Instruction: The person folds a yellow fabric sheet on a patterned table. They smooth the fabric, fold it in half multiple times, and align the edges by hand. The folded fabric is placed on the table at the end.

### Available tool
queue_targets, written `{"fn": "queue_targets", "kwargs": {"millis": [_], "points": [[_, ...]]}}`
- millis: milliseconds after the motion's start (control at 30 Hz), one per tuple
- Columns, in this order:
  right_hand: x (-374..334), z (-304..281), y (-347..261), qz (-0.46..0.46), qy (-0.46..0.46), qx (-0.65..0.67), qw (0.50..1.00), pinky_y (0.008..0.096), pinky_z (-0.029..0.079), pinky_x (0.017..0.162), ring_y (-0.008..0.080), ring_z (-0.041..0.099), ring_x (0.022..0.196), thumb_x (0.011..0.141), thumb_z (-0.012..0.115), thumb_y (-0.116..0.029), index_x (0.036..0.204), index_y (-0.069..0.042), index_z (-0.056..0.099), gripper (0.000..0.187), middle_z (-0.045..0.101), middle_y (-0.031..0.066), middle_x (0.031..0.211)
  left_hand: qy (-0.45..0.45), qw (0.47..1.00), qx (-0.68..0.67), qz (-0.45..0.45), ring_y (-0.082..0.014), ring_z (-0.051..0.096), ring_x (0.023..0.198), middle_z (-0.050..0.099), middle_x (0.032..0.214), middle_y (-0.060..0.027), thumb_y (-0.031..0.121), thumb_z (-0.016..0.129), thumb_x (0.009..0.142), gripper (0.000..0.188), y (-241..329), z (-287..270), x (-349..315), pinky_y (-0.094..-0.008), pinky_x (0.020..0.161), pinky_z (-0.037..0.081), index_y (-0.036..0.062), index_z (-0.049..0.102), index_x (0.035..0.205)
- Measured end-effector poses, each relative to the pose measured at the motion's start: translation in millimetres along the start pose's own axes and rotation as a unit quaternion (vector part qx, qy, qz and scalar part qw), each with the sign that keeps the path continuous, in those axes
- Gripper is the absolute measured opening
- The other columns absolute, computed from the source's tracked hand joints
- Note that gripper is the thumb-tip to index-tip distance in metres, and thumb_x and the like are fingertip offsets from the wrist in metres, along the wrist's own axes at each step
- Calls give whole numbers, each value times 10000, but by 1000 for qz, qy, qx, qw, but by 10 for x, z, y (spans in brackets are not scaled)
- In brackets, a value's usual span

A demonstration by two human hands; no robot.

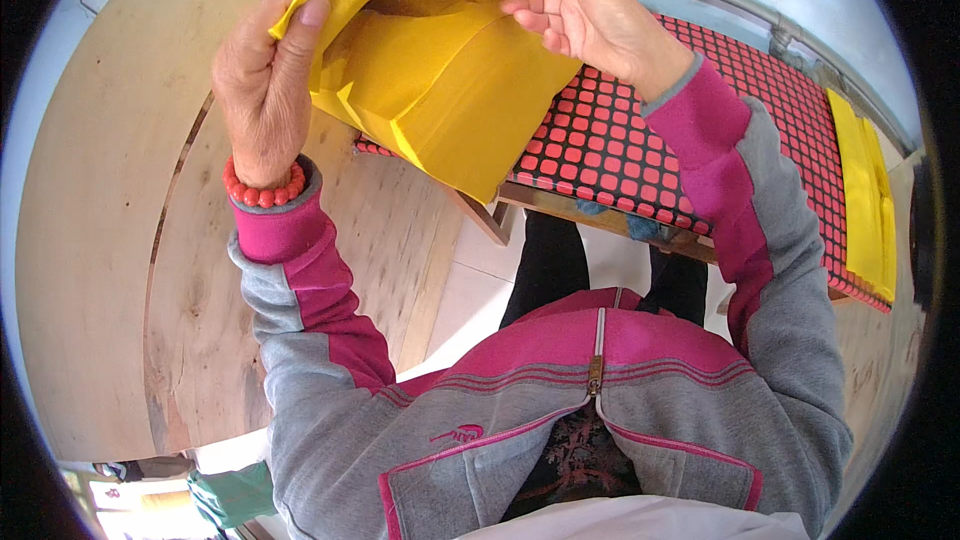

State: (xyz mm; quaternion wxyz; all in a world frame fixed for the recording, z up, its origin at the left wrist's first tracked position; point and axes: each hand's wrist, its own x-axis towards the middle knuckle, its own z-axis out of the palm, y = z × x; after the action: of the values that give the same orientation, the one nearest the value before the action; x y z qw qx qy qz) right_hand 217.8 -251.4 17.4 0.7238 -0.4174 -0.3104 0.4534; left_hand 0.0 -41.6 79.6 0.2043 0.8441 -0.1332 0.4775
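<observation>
Seen from above, a person in a grey and pink zip jacket holds a yellow bag (440, 80) up in front of them with both hands, above the near edge of a counter (620, 150) covered in a black cloth with red squares. The bag's mouth is pulled apart at the top, so the opening appears under way; whether anything lies inside cannot be told. The left hand (265, 90), with a red bead bracelet (262, 192) at the wrist, is clenched on the bag's left edge, thumb pressed over the yellow material. The right hand (590, 10) is half open, fingers curled onto the upper right rim of the bag, drawing that side back. More flat yellow bags (868, 200) lie well apart at the far right end of the counter. Curved plywood boards (130, 240) fill the left side.
</observation>
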Motion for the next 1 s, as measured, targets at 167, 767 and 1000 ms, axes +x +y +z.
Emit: {"fn": "queue_targets", "kwargs": {"millis": [167, 767, 1000], "points": [[63, -155, 63, -74, 48, 21, 996, 273, 572, 799, 173, 688, 1059, 1067, 541, -371, 1322, -37, 561, 421, 688, 108, 1225, -55, 996, 65, 20, -133, 590, 731, 653, 839, -57, 71, 650, 990, 140, 443, -48, -105, -238, 674, 469, 2, 710, 1096], [-1767, -1413, -70, -147, 129, -64, 979, 362, 546, 1034, 223, 667, 1190, 1006, 654, -164, 1360, 34, 574, 413, 669, 127, 1317, -191, 955, -4, 226, -314, 731, 899, 736, 1073, -144, 85, 675, 764, 193, 1922, 1702, -637, -381, 762, 602, 18, 658, 944], [-2275, -2736, 163, -17, 326, -67, 943, 367, 566, 966, 232, 708, 1063, 995, 662, -143, 1283, 59, 608, 356, 710, 125, 1221, -241, 951, -36, 190, -298, 708, 823, 689, 891, -92, 127, 635, 797, 137, 2112, 3236, -858, -416, 671, 570, 75, 622, 923]]}}
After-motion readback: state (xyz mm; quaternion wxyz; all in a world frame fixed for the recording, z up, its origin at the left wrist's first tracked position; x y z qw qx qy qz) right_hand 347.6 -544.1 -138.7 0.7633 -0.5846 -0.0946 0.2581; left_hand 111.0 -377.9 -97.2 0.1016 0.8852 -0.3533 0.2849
